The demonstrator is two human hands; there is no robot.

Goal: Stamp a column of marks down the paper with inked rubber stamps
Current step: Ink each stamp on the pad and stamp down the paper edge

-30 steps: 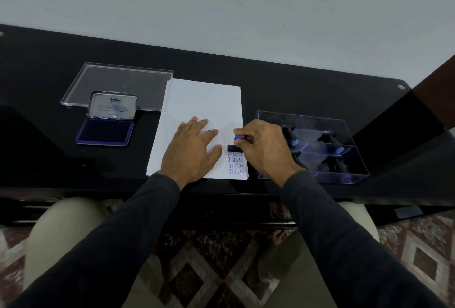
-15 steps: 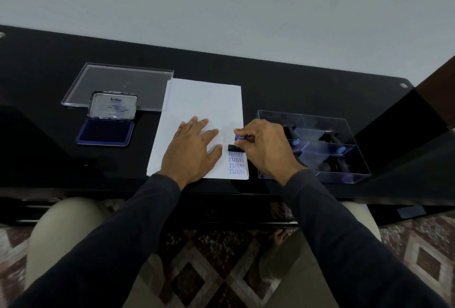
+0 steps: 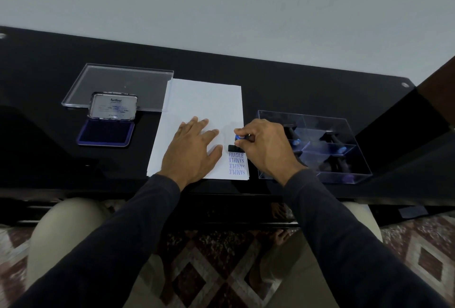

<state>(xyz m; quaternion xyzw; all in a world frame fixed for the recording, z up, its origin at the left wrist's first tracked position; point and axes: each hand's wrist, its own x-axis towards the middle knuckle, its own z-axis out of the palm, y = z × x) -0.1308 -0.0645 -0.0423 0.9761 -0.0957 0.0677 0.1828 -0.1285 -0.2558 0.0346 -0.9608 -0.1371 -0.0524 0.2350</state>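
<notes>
The right hand (image 3: 264, 146) hides most of the stamp (image 3: 238, 142) (only a blue knob and black base show); the pad lid's (image 3: 113, 106) small print is unreadable.

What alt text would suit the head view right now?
The right hand presses a blue-handled stamp onto white paper, just above printed FRAGILE and SAMPLE marks, while the left hand lies flat on the sheet. An open ink pad sits left, a clear stamp box right.
</notes>
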